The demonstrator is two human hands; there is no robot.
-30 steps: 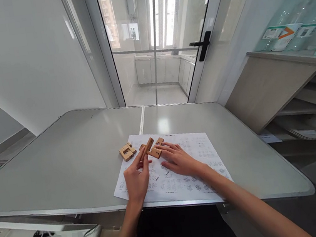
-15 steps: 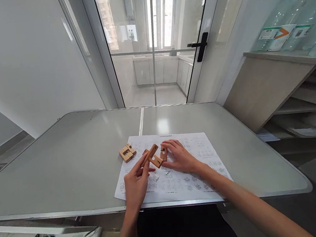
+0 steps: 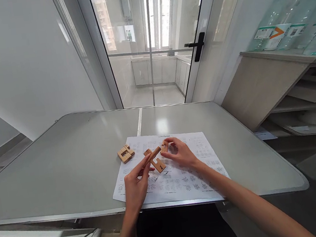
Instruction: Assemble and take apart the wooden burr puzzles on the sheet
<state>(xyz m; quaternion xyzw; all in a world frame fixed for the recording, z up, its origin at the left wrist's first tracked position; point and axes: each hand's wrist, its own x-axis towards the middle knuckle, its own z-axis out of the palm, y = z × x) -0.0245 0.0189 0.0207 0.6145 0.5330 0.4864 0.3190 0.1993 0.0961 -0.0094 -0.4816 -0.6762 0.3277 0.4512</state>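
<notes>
A printed paper sheet (image 3: pixel 183 177) lies on the grey table (image 3: pixel 65 165). Over it my left hand (image 3: pixel 134 185) pinches the near end of a long wooden puzzle bar (image 3: pixel 152 155) that slants up to the right. A notched wooden piece (image 3: pixel 159 165) lies on the sheet under that bar. My right hand (image 3: pixel 180 153) pinches a small wooden piece (image 3: pixel 164 147) between thumb and fingertips, close to the bar's far end. A cluster of joined wooden pieces (image 3: pixel 125 153) rests at the sheet's left corner, apart from both hands.
A glass door with a black handle (image 3: pixel 196 45) stands beyond the table. Wooden shelving (image 3: pixel 288 89) on the right carries plastic water bottles (image 3: pixel 277 27). The table's front edge runs just below the sheet.
My right hand went from lying flat on the pieces to lifting a small piece in a pinch. My left hand kept its hold on the long bar and drew slightly nearer.
</notes>
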